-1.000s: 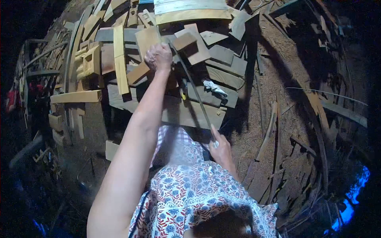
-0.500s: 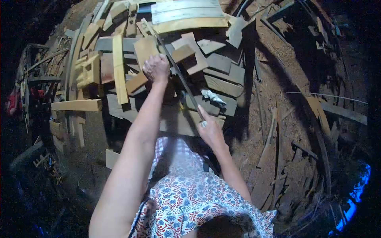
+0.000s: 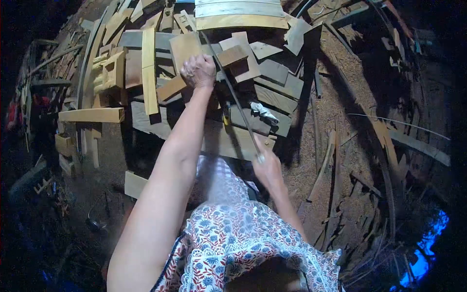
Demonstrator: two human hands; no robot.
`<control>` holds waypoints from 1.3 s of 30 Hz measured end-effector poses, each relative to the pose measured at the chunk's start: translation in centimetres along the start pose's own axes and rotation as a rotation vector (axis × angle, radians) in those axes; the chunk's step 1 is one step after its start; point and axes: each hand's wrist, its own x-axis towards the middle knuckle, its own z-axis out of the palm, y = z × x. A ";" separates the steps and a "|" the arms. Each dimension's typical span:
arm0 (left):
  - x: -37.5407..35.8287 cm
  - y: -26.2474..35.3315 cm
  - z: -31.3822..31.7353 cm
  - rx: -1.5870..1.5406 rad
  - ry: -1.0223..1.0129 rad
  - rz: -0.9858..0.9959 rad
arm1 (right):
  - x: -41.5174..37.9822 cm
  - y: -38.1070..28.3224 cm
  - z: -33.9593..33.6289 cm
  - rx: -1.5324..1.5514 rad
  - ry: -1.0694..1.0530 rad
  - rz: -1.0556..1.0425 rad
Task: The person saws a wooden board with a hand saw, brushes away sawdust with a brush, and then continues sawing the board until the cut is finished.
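My right hand (image 3: 267, 169) grips the near end of a handsaw (image 3: 233, 95), a long, narrow dark blade seen almost edge-on. The index finger lies stretched along it. From there the blade slants up and away to the left, its far end near a pale board. My left hand (image 3: 198, 71) is closed in a fist just left of the blade, over the wood pile. What its fingers hold is hidden. Beyond the fist lies a flat tan board (image 3: 186, 46), and a brown block (image 3: 232, 56) sits right of the blade.
Many wood offcuts cover the work surface, among them a long pale strip (image 3: 149, 73) and a notched yellowish block (image 3: 113, 70). A crumpled white cloth or wrapper (image 3: 264, 113) lies right of the saw. Whitish planks (image 3: 241, 9) stand at the back. Sawdust and scraps cover the ground.
The saw and my right hand have drawn back toward my body. My left hand stays in its place on the wood pile. The whole view has shifted slightly.
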 end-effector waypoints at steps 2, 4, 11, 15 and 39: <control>0.1 0.1 -0.3 -0.002 0.059 0.004 | -5.4 0.5 -1.4 -0.040 -0.050 0.108; -0.2 -0.1 -0.5 -0.010 0.097 0.090 | -5.2 0.5 -1.3 -0.047 -0.072 0.122; 0.0 0.2 0.0 -0.022 0.102 0.036 | 1.4 -1.3 -0.4 0.040 0.020 0.029; 0.0 0.0 -0.5 -0.018 0.038 0.018 | -5.7 0.5 -1.4 -0.010 -0.072 0.187; -0.4 0.1 -0.3 -0.065 0.057 0.035 | -6.1 2.3 -0.8 0.022 -0.114 0.197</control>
